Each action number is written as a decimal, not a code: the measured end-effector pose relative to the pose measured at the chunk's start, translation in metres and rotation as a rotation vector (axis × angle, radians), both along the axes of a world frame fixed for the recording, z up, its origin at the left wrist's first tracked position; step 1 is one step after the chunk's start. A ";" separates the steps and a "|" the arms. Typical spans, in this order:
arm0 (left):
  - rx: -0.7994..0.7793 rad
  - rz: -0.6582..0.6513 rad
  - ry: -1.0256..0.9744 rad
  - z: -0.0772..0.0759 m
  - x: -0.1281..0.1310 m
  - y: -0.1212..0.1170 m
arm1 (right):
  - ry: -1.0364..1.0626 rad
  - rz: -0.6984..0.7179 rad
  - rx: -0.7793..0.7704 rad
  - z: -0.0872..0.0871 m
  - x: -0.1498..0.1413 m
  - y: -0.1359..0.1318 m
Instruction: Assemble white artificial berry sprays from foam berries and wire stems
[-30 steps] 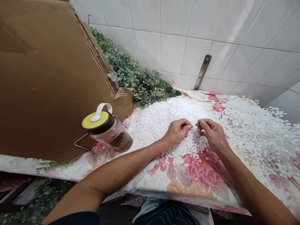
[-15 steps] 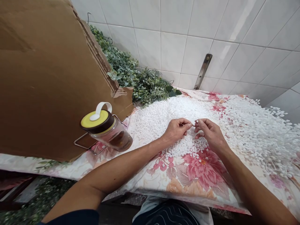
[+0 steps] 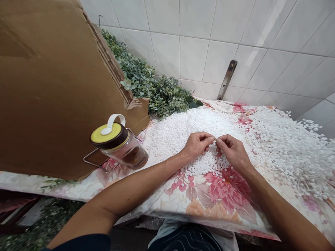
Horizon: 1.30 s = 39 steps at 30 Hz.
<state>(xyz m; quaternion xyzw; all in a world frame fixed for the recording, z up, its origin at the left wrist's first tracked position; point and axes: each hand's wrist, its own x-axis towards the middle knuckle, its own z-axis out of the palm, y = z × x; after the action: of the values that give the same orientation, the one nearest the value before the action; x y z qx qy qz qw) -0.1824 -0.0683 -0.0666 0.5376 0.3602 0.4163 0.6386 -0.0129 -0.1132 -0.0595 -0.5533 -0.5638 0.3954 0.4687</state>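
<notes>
My left hand [image 3: 199, 145] is closed in a pinch above a pile of small white beads [image 3: 167, 136]. Right beside it, my right hand [image 3: 231, 150] pinches too, its thumb and index fingertips meeting those of the left. Whatever sits between the fingertips is too small to make out, though a speck of white shows there. A faint thin strand lies over the beads just behind the left hand. To the right of both hands spreads a heap of white artificial berry sprigs [image 3: 293, 150].
A floral tablecloth [image 3: 199, 205] covers the table. On the left stand a large cardboard box [image 3: 52, 94] and a clear jar [image 3: 133, 153] with a yellow-brown lid and wire handle. Artificial greenery [image 3: 167, 94] lies behind, against the tiled wall [image 3: 196, 52]. A metal bracket [image 3: 227, 80] leans there.
My right hand has closed from loosely spread fingers into a pinch and moved slightly left, up to the left fingertips. The left hand has stayed almost still.
</notes>
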 end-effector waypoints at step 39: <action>-0.016 0.116 -0.028 0.004 0.000 0.000 | 0.011 -0.001 -0.035 0.001 0.006 0.001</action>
<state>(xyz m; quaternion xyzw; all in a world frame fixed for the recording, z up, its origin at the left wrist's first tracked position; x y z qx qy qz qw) -0.1829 -0.0685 -0.0626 0.5049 0.3850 0.4571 0.6228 -0.0071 -0.1123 -0.0581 -0.5595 -0.5539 0.4080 0.4623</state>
